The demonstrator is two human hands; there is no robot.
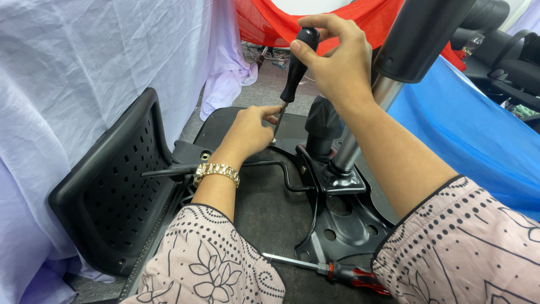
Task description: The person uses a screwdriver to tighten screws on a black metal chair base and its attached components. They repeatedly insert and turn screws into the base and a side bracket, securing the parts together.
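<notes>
My right hand (332, 53) grips the black handle of a screwdriver (295, 73) held upright over the underside of an overturned office chair seat (264, 208). My left hand (250, 132), a gold watch on its wrist, pinches the screwdriver's metal shaft near the tip, where it meets the black metal mounting plate (337, 225). The chair's gas cylinder (371, 112) rises from that plate just right of my hands.
A second screwdriver (332, 271) with a red and black handle lies on the seat near me. The perforated black backrest (118, 186) stands at the left. White cloth (84, 67), red cloth (270, 22) and blue cloth (478, 141) surround the chair. Other black chairs (506, 50) sit at the far right.
</notes>
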